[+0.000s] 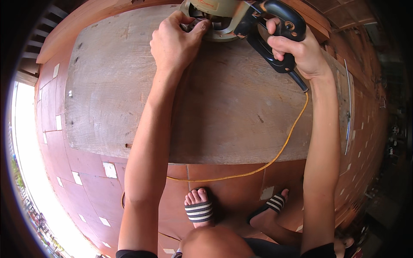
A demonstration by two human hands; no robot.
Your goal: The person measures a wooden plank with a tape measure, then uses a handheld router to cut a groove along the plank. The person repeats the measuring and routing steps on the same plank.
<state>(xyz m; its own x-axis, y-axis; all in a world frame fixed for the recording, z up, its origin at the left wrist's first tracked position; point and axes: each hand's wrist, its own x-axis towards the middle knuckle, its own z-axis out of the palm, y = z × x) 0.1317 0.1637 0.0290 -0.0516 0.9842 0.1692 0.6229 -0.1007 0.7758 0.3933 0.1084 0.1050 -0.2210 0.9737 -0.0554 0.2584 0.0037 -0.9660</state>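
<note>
A circular saw [214, 7] with a pale metal housing and a black loop handle is held up over the far edge of a worn wooden board [241, 112]. My right hand [303, 51] is wrapped round the black rear handle. Farther left, my left hand [180, 38] grips the saw's lower front part, thumb and fingers closed at the dark opening in its metal body. What lies under those fingers is partly hidden. From the handle's end a yellow power cord [282, 148] runs down over the board's near edge.
Reddish floor tiles [90, 185] with small white pieces surround the board. My feet, in striped slides [199, 211], are by the board's near edge. A thin metal strip [347, 107] lies along its right side, and wooden beams [86, 26] stand behind.
</note>
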